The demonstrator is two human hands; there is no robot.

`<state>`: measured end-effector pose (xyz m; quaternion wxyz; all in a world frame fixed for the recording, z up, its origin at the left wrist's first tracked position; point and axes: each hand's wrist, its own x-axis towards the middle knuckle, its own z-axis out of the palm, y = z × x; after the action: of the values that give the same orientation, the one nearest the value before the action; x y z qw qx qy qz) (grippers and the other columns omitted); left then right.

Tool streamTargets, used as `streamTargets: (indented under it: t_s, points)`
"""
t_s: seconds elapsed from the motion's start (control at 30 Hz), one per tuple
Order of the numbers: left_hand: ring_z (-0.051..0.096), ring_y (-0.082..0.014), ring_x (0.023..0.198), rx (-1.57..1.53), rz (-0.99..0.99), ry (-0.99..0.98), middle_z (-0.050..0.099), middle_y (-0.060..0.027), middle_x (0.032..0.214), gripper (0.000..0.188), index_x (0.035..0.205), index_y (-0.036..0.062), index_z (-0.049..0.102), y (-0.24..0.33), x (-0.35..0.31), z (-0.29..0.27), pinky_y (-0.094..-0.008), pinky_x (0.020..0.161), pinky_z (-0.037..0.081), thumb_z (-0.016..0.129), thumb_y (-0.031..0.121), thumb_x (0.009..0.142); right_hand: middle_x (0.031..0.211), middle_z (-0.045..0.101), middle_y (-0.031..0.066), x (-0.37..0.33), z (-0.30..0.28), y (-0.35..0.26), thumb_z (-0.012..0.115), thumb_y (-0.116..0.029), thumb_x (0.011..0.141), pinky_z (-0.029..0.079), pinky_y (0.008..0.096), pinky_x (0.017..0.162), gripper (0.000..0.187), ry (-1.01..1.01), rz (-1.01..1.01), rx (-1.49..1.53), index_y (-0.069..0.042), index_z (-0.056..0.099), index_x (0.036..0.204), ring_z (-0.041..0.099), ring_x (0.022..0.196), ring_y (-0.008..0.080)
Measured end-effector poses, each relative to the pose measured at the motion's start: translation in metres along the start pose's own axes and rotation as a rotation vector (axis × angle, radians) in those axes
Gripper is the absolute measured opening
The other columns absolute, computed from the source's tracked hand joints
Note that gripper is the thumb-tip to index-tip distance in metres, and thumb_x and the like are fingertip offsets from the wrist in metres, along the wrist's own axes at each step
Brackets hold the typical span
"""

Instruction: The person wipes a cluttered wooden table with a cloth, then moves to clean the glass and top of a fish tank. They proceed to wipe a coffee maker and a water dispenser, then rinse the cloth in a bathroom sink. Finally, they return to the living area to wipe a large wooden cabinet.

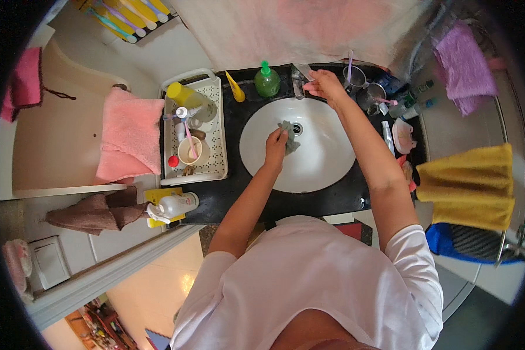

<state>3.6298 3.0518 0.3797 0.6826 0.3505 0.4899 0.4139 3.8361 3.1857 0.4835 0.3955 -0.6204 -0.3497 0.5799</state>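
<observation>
A white oval sink [321, 175] is set into a black countertop. My left hand [276, 146] is down inside it, its fingers closed on a crumpled grey-green cloth [289, 139] beside the drain [297, 129]. Behind the basin stands a metal tap [298, 87]. My right hand [328, 86] reaches over the far rim to the tap, fingers bent around the end of its pale, flat lever [303, 71]. No stream of water shows under the spout. Part of the cloth is hidden by my left fingers.
Left of the sink, a white tray [219, 125] holds cups and bottles. A yellow tube [235, 87] and green pump bottle [267, 80] stand behind the basin. Cups with toothbrushes [372, 96] crowd the right side. A spray bottle [175, 205] lies front left; a yellow towel [466, 186] hangs right.
</observation>
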Motion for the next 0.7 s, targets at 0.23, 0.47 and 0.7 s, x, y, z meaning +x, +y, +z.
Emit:
streamTargets:
  t_s: [0.23,0.47,0.7]
  points:
    - [0.06,-0.0191,0.085,-0.248,-0.266,0.264,0.063,-0.0057,0.097,0.021,0.114,0.0038,0.062,0.014,0.075,0.048,-0.0351,0.072,0.05,0.055,0.015,0.098,0.115,0.068,0.0088,0.0,-0.006,-0.103,0.061,-0.025,0.094,0.047,0.0286,0.088,0.048,-0.068,-0.527,0.09,0.001,0.05,0.133,0.063,0.103,0.0156]
    - [0.057,-0.0212,0.081,-0.215,-0.336,0.152,0.061,-0.0056,0.093,0.024,0.111,0.0146,0.06,0.007,0.13,0.06,-0.0445,0.066,0.049,0.054,0.03,0.093,0.115,0.063,0.0064,0.005,-0.013,0.037,0.057,-0.043,0.097,0.05,0.0291,0.072,0.048,0.25,-0.144,-0.037,-0.009,0.049,0.131,0.064,0.089,0.0159]
    - [0.06,-0.0217,0.091,-0.029,-0.256,0.061,0.063,-0.007,0.105,0.035,0.119,0.0094,0.06,-0.017,0.118,0.025,-0.0416,0.083,0.047,0.055,0.032,0.092,0.098,0.069,0.015,0.011,0.001,-0.01,0.054,-0.031,0.1,0.056,0.0312,0.073,0.039,-0.025,-0.209,0.24,-0.003,0.048,0.126,0.071,0.084,0.0214]
